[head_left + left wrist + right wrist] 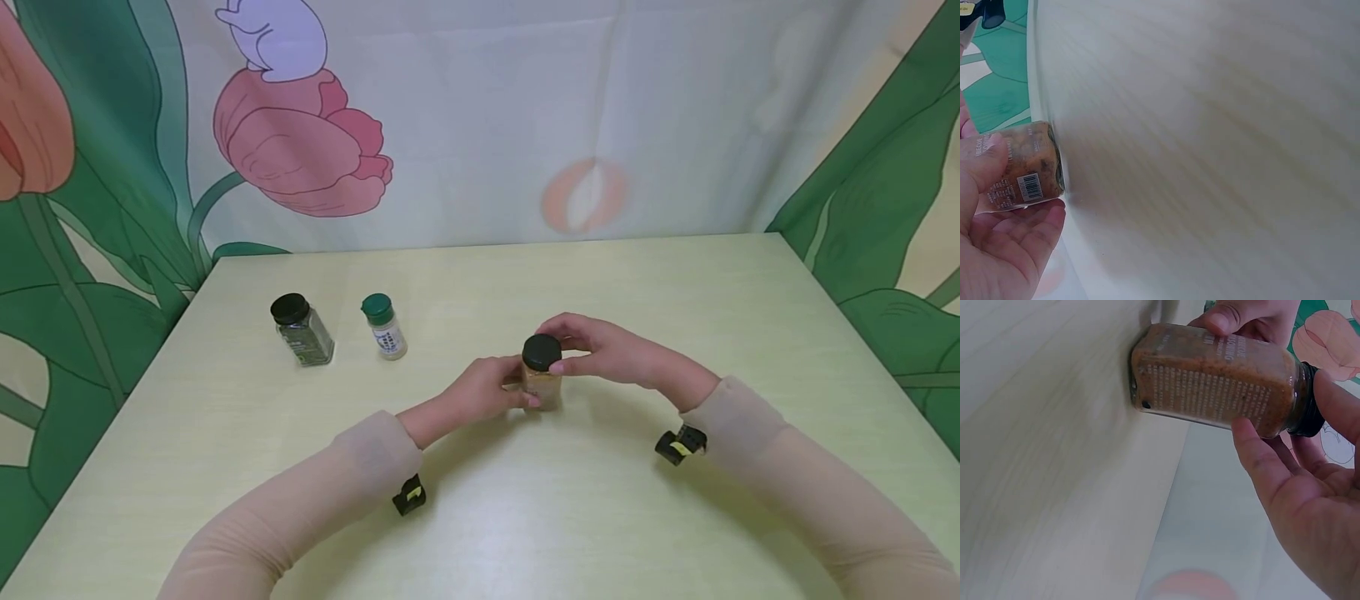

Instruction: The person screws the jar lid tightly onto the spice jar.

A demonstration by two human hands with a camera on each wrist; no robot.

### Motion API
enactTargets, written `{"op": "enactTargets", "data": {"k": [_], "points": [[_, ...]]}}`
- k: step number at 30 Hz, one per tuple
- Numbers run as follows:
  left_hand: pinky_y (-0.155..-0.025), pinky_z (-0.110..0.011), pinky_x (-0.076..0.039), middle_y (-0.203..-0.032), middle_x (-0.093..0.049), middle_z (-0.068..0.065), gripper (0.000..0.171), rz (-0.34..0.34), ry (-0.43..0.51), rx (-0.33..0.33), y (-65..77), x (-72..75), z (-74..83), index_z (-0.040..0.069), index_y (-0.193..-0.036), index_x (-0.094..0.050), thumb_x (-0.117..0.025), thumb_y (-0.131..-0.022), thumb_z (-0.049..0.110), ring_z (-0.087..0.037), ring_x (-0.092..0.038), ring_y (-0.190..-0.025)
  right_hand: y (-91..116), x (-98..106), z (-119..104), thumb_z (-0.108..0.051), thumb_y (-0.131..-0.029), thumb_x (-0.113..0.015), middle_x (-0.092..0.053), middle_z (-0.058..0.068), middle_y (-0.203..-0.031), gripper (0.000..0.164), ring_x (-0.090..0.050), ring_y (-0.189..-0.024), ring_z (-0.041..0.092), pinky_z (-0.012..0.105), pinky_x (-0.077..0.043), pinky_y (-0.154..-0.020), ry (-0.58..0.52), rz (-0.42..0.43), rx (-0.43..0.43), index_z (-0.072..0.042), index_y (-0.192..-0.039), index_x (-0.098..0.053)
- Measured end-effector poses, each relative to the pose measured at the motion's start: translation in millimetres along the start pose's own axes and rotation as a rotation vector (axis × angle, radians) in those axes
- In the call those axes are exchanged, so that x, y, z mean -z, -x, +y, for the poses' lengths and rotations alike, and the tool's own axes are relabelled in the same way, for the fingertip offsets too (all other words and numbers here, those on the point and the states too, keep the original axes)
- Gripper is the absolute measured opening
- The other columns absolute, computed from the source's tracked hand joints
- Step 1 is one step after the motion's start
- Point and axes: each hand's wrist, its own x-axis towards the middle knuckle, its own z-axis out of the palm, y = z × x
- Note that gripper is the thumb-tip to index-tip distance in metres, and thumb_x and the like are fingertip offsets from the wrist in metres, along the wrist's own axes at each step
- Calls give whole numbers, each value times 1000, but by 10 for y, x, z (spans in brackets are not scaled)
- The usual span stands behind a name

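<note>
A glass seasoning jar (546,390) with a black lid (542,352) stands upright between both hands, its base at the table top. From the left, my left hand (482,392) grips the lower body, thumb in front and fingers behind. My right hand (611,352) holds the top from the right; in the right wrist view its thumb lies at the lid (1311,403) and a fingertip touches the printed side. Orange-brown seasoning fills the jar (1210,378). The left wrist view shows a barcode label (1030,187) low on the glass.
At the left of the pale table (525,517) stand a black-capped jar of green herbs (306,335) and a smaller green-capped shaker (385,327). A printed flower curtain (465,125) hangs behind the table's far edge. Small black cameras (681,444) are strapped under both wrists.
</note>
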Motion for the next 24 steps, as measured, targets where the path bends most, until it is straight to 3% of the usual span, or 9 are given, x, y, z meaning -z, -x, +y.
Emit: {"op": "enactTargets", "data": {"k": [7,14,24], "points": [[-116,-44,-48,-136,-68,-18,43,-3,2,-9,-3,7,7,2,-133,-63,-74,-95,20,-30,-63,-133,-9,-1,13,-7,-98,-67,-58,24,-142,44,-50,-141,45,58,-45,-116,21,2,8,2,-137,-48],[-116,-44,-48,-136,-68,-18,44,-1,-19,5,3,9,-3,3,-132,-63,-75,-94,21,-30,-63,-133,-12,48,8,-6,-99,-65,-52,24,-151,57,-46,-145,46,58,-41,-119,26,-64,16,1,-151,-42],[-117,-43,-47,-136,-68,-18,43,-9,-11,-1,2,18,11,3,-132,-63,-75,-95,21,-30,-62,-134,-23,23,12,-3,-98,-66,-59,26,-140,44,-52,-138,46,61,-39,-120,30,-24,60,4,-138,-49]]}}
